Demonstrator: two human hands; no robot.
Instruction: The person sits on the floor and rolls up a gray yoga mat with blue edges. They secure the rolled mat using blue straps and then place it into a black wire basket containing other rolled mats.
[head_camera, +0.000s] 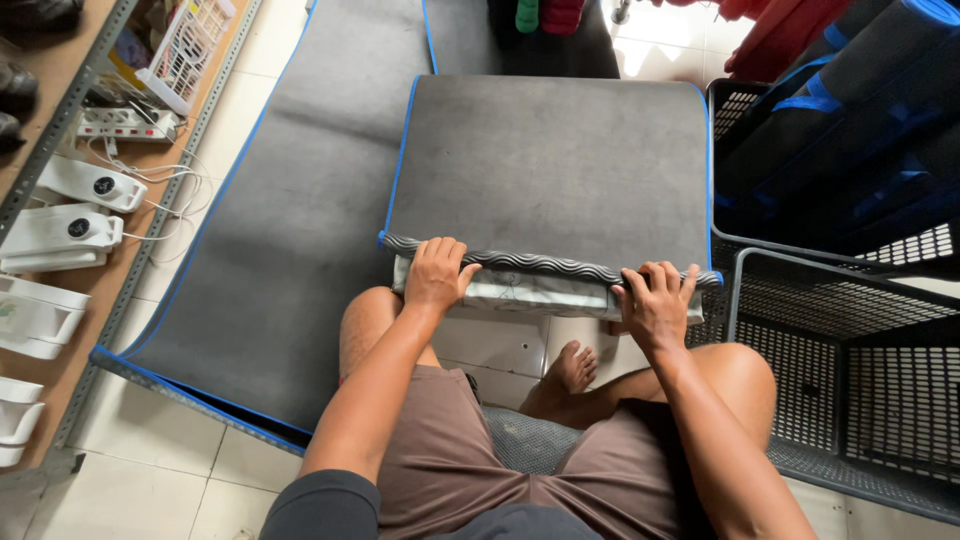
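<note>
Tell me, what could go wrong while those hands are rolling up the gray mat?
The left hand and right hand press the rolled edge of the gray mat far apart, so the roll could turn out crooked or loose in the middle.

The black basket sits right beside the right hand, so the mat's side might catch on it.

A second mat lies close on the left, and the two could snag.
</note>
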